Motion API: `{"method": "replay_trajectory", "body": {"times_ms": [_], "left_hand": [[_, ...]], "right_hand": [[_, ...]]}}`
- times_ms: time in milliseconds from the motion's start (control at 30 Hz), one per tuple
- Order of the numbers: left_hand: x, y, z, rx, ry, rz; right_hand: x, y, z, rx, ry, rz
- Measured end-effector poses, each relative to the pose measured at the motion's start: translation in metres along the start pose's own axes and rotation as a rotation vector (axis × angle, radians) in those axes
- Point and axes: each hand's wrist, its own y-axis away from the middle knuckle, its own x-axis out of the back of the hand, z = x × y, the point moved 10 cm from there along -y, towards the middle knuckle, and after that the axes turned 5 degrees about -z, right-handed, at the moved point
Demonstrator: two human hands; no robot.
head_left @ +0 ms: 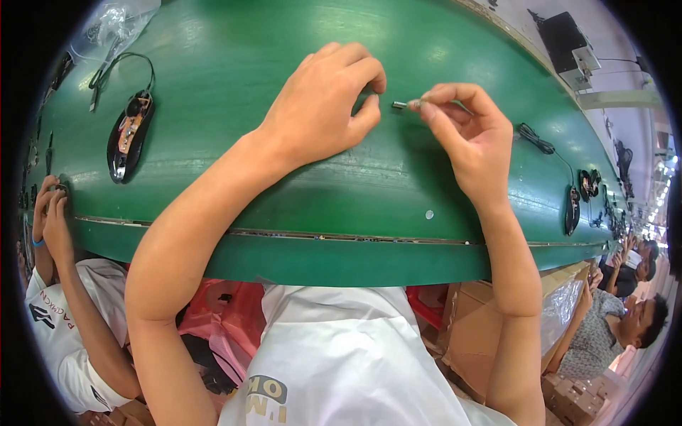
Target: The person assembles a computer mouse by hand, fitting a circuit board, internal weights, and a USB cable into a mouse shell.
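Bright, even light with soft shadows; fisheye bends the dark rim, edges perhaps slightly blurred

small metal cylindrical part (pixel 401 105) | silvery, short, dark at its left tip | lying level, pointing left | pinched at its right end by right-hand fingertips (pixel 420 104) | upper centre of frame, just above green surface, just right of left-hand thumb

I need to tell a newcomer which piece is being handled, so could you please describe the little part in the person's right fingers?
Start at the long green table and find the two hands over its middle. The right hand pinches a small metal pin by one end, its free end pointing at the left hand. Unlike the black opened mouse at the left, it is tiny, silvery and held above the surface.
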Motion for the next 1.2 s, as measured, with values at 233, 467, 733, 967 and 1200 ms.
{"method": "replay_trajectory", "body": {"times_ms": [233,467,733,967,1200], "left_hand": [[-0.005,0.000,0.000,-0.001,-0.003,-0.014],[-0.004,-0.002,0.003,-0.001,-0.014,-0.029],[-0.007,-0.007,0.006,-0.019,-0.027,-0.073],[-0.009,-0.007,0.010,-0.037,-0.034,-0.076],[-0.006,-0.006,0.012,-0.018,-0.050,-0.099]], "right_hand": [[-0.002,-0.006,-0.005,0.125,0.270,-0.005],[-0.005,-0.012,-0.002,0.146,0.411,-0.063],[-0.001,-0.017,-0.005,0.109,0.392,0.009],[0.004,-0.034,0.004,0.049,0.430,-0.008],[0.001,-0.039,0.009,0.063,0.434,-0.019]]}}
